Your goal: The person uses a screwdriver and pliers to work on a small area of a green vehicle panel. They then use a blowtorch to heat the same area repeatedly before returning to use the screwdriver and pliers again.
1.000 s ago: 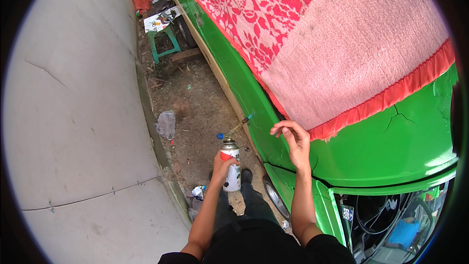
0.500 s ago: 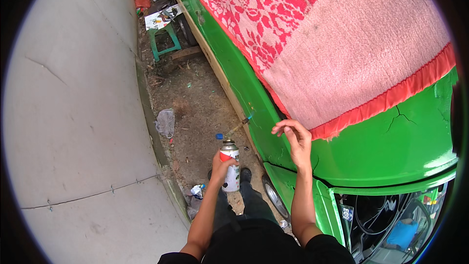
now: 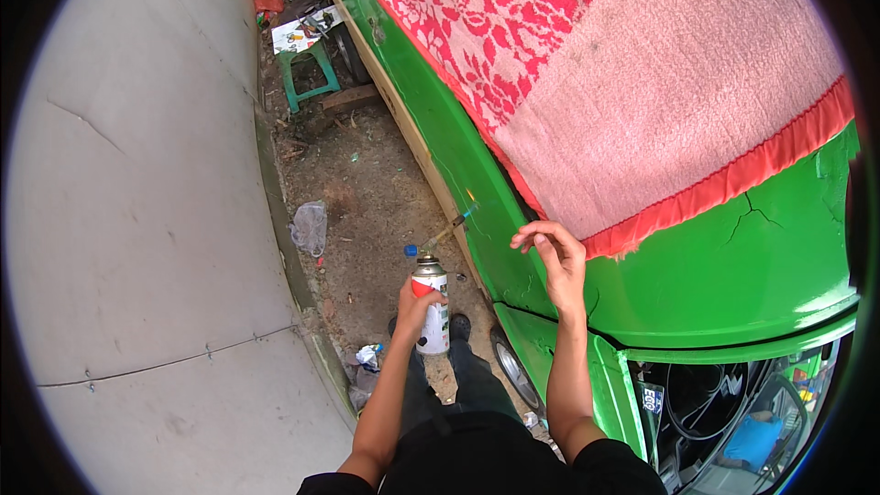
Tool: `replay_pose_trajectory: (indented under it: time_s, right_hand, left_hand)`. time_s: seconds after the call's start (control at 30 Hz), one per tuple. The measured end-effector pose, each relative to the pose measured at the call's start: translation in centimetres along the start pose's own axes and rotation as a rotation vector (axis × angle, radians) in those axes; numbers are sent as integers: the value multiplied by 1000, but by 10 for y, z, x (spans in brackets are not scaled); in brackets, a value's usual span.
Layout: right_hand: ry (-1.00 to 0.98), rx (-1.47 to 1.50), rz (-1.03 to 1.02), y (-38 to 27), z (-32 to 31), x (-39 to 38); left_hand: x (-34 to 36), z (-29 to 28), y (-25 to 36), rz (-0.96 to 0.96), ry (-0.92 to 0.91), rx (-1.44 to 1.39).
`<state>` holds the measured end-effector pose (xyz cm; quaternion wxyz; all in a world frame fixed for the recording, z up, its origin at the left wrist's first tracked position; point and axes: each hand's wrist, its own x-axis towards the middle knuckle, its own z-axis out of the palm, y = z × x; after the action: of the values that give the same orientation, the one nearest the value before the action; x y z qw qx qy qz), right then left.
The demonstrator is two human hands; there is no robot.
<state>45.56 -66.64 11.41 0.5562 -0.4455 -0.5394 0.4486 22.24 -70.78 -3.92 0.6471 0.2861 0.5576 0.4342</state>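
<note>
Left hand point(image 3: 417, 309): wrapped round a white-and-red cylindrical metal canister point(image 3: 435, 325), topped by a slim brass-coloured torch tube point(image 3: 444, 237), blue flame point(image 3: 471, 211) at its tip, beside a glossy green vehicle body point(image 3: 697, 302). Right hand point(image 3: 559, 264): loosely curled, holding nothing, near a pink-and-red patterned cloth blanket point(image 3: 660, 110).

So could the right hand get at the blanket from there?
Probably yes: the right hand looks empty and overlaps the blanket at its near corner in this view. Nothing seems to block it, though depth is hard to judge. The left hand holds the torch.
</note>
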Motion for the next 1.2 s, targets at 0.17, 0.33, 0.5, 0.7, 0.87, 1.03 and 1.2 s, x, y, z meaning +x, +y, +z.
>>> replay_pose_trajectory:
  time_s: [0.17,0.33,0.5,0.7,0.87,1.03,1.2]
  right_hand:
    - [-1,-1,-4,0,0,0]
    - [0,-9,-4,2,0,1]
    - [12,-35,-10,-1,2,1]
    - [-11,-11,-7,1,-1,0]
    - [-15,-13,-5,1,-1,0]
    - [-19,-10,-7,0,-1,1]
    - [-22,-9,-9,2,-2,0]
  left_hand:
    - [1,-1,-3,-2,-14,-17]
    - [-3,0,-9,-15,-17,3]
    - [-7,1,-13,-19,-23,14]
    - [-9,1,-15,-3,-33,16]
    - [-10,0,-15,5,-42,-3]
    - [-7,-1,-19,13,-37,-10]
    - [-9,1,-15,2,-36,-3]
